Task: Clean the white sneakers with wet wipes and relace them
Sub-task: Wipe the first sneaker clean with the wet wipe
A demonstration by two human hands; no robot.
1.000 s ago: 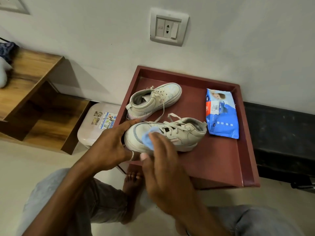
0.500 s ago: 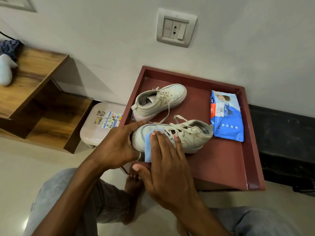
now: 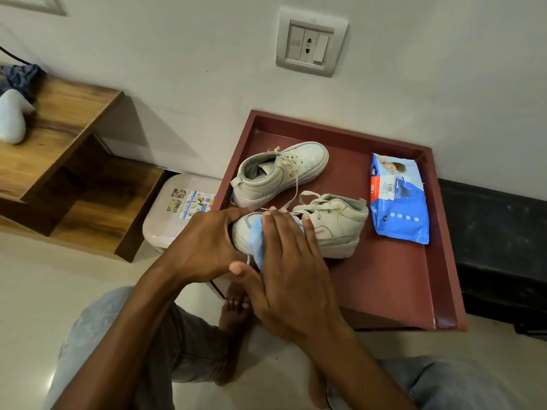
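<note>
Two off-white high-top sneakers sit on a dark red tray table. The near sneaker lies with its toe to the left and its laces loose. My left hand grips its toe end. My right hand lies flat over the toe and side, pressing a light blue wet wipe against the shoe. The far sneaker stands behind it, toe pointing right, laces hanging down. A blue pack of wet wipes lies on the tray's right side.
A pale plastic bin with stickers stands left of the tray. Wooden shelves holding a white object and dark cloth are at far left. A wall socket is above the tray. My bare feet and knees are below it.
My right hand has slid the wipe further over the near sneaker's toe, fingers now flatter across the shoe. The left hand keeps its hold on the toe.
</note>
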